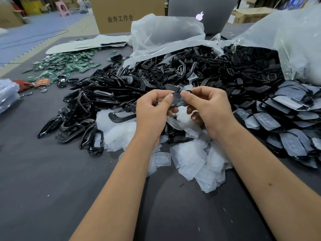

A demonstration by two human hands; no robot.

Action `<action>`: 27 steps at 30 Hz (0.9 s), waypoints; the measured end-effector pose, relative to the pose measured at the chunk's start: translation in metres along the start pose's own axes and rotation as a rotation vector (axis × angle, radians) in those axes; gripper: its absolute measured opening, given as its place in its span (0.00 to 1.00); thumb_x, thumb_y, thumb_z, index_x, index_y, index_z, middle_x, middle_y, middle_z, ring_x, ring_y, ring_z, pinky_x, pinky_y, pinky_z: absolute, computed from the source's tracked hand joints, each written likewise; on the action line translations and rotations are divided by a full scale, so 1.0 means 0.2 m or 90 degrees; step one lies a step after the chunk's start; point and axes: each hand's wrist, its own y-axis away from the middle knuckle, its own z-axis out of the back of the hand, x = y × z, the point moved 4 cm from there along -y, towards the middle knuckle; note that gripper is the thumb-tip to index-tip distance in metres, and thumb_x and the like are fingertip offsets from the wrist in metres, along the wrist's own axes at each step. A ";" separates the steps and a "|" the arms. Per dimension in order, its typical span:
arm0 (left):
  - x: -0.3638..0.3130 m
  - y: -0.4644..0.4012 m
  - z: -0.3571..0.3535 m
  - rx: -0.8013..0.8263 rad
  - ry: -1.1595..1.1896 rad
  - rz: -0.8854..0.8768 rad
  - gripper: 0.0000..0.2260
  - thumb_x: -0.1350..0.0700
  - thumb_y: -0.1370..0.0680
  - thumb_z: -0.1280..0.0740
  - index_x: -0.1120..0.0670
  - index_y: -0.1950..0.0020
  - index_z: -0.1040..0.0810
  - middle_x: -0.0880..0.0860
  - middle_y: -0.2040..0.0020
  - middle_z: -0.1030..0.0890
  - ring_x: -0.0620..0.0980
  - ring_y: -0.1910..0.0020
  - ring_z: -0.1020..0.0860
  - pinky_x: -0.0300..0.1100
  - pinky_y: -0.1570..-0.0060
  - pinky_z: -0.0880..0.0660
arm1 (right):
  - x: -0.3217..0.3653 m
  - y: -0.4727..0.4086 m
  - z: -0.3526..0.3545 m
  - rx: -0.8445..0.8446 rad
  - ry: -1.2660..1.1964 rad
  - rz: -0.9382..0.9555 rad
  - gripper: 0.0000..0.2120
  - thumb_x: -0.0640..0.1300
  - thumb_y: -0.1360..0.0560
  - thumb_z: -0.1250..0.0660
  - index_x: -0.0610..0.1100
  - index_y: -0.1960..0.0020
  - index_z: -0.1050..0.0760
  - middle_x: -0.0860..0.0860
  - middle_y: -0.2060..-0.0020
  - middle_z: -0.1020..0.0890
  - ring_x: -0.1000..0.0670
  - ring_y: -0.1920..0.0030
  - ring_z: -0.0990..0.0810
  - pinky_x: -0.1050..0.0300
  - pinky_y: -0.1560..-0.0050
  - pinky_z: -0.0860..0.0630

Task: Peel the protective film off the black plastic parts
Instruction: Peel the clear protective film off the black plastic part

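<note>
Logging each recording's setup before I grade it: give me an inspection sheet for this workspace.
Surface: dark grey table, mostly covered at the back.
Job's things: black part held over the film pile; film-covered parts stacked at right; bare black frames heaped at left.
Clutter: green circuit boards, coin cells, open plastic bags spilling black pieces, a black pen.
Hands: left hand and right hand both pinch the part between thumb and fingers.
Cables: a thin cable on the floor mat.
Surroundings: cardboard box, laptop, pink stool.
</note>
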 end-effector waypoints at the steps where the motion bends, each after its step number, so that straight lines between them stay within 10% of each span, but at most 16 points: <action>1: 0.00 0.00 0.00 0.006 0.007 -0.001 0.05 0.62 0.19 0.30 0.55 0.52 0.16 0.50 0.61 0.15 0.48 0.67 0.17 0.35 0.65 0.23 | 0.00 0.00 0.00 0.001 0.000 0.003 0.08 0.46 0.26 0.21 0.43 0.57 0.17 0.48 0.67 0.16 0.53 0.73 0.23 0.62 0.77 0.31; 27: 0.00 0.01 0.00 -0.005 0.004 0.002 0.06 0.66 0.22 0.28 0.56 0.53 0.18 0.51 0.59 0.15 0.49 0.67 0.16 0.37 0.64 0.21 | 0.03 0.02 0.01 -0.102 0.142 0.185 0.09 0.39 0.27 0.20 0.43 0.54 0.21 0.47 0.64 0.16 0.46 0.68 0.15 0.54 0.76 0.22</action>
